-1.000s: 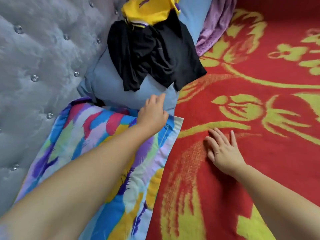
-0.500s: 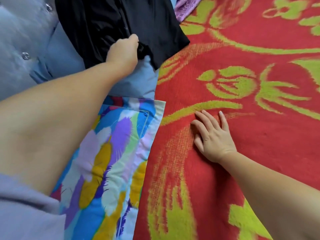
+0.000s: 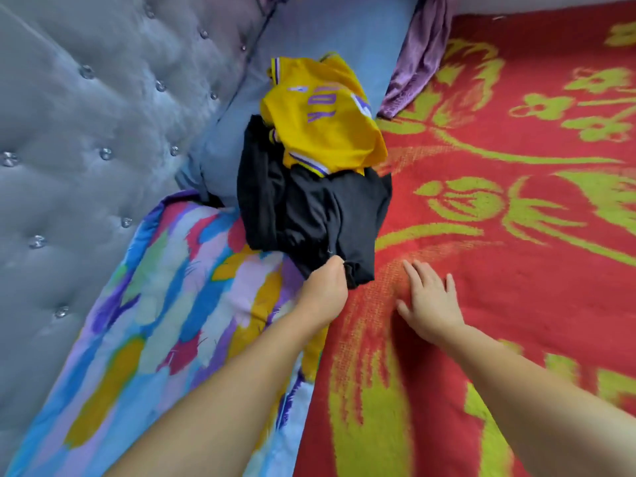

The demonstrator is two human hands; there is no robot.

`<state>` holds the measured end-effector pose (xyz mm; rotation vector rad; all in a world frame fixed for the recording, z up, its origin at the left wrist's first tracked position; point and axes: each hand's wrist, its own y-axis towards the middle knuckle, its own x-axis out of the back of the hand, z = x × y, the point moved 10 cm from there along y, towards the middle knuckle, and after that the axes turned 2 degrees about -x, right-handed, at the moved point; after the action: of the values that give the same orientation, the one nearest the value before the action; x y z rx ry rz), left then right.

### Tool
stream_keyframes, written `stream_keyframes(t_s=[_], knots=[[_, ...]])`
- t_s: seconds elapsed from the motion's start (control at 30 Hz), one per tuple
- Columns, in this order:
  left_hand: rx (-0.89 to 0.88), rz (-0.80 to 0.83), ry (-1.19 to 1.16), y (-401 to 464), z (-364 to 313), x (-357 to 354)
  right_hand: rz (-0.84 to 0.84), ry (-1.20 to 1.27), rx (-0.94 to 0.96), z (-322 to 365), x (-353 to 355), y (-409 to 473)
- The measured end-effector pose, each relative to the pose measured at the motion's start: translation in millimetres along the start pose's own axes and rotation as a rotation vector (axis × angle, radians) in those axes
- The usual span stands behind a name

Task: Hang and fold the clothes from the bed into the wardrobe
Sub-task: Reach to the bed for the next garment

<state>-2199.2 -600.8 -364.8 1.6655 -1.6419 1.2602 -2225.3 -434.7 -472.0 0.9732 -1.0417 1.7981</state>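
Clothes lie heaped at the head of the bed: a black garment (image 3: 309, 208) with a yellow jersey (image 3: 323, 122) on top, resting on a blue pillow (image 3: 330, 36) and overlapping a striped pillow (image 3: 165, 304) at the left. The left hand (image 3: 325, 287) has its grip clenched on the black garment's near hem. To lift it cleanly, I would draw it slowly toward the near side so the jersey slides off rather than tangling. To the right, the right hand (image 3: 430, 308) lies flat and released on the red blanket (image 3: 516, 218). A purple cloth (image 3: 416, 63) sits far right of the pillow.
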Motion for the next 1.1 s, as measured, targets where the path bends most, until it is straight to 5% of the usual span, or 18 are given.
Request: stream_keyframes(t_s=[0.2, 0.53, 0.7, 0.93, 1.1], knots=[[-0.179, 0.115, -0.079, -128, -53, 27, -0.049, 0.287, 0.250, 100, 70, -104], [-0.386, -0.125, -0.617, -267, -197, 208, -0.315, 0.532, 0.007, 101, 317, -278], [-0.395, 0.233, -0.988, -311, -258, 183, -0.216, 0.704, -0.118, 80, 389, -350], [-0.505, 0.212, -0.862, -358, -335, 161, -0.086, 0.575, -0.170, 16, 447, -457], [-0.576, 0.048, -0.830, -403, -401, 149, -0.203, 0.550, -0.106, -42, 496, -523]])
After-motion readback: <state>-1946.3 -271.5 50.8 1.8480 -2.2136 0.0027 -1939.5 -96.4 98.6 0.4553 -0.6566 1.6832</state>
